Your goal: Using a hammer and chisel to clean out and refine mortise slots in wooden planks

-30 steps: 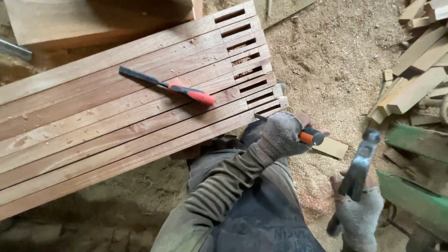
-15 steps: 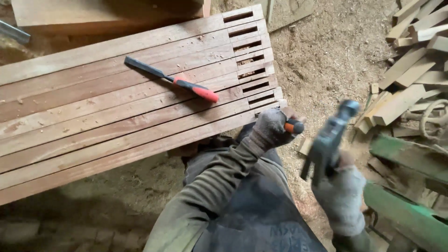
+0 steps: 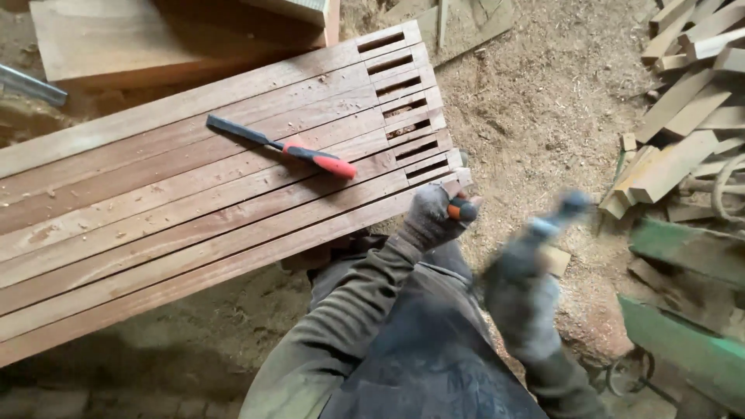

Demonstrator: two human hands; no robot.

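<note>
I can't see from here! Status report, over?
Left hand grips orange-handled chisel at planks' slotted end. Right hand holds blurred hammer. Spare chisel lies on planks.

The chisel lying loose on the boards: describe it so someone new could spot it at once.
Find the row of long reddish boards laid side by side, slots cut near their right ends. On top, left of the slots, lies the chisel, slanting across several boards. Its dark blade and red handle set it apart; the other orange-handled tool is gripped in the gloved left hand.

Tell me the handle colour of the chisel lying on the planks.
Red, on the chisel in the head view.
</note>
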